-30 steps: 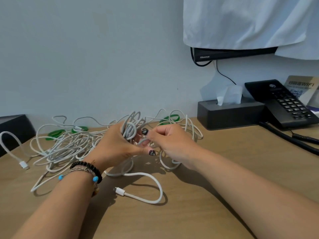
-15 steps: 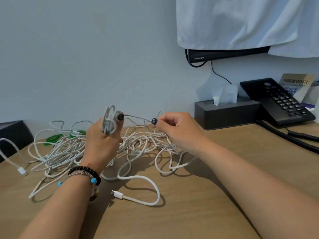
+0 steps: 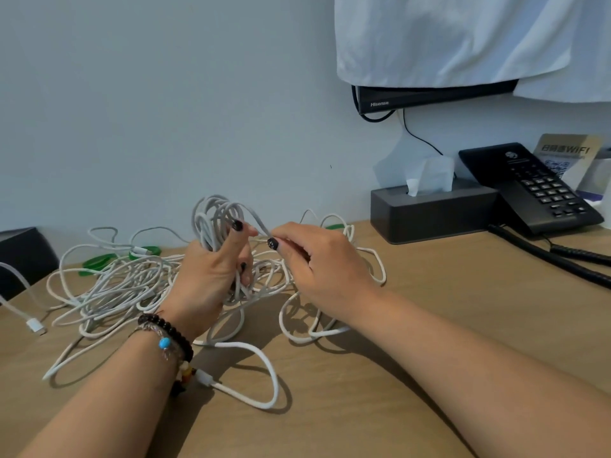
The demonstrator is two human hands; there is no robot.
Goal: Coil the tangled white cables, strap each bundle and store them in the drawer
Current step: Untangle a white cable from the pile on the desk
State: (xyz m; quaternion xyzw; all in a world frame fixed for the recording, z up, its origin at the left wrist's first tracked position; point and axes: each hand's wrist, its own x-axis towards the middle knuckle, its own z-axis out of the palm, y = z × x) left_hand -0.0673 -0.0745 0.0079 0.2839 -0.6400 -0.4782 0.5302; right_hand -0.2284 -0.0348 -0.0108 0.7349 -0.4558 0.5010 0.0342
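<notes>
A person's left hand [image 3: 211,272] clenches a growing coil [image 3: 216,219] upright above the tangled cables [image 3: 132,282], while the right hand [image 3: 317,259] pinches the strand, apparently feeding another loop.

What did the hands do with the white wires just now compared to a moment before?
The right hand, which had pulled a strand out to the side, came back to the left hand to lay it on the coil. The left hand kept gripping the coil upright, and the coil looks fuller. The pile of cables and the tissue box stayed on the desk.
</notes>
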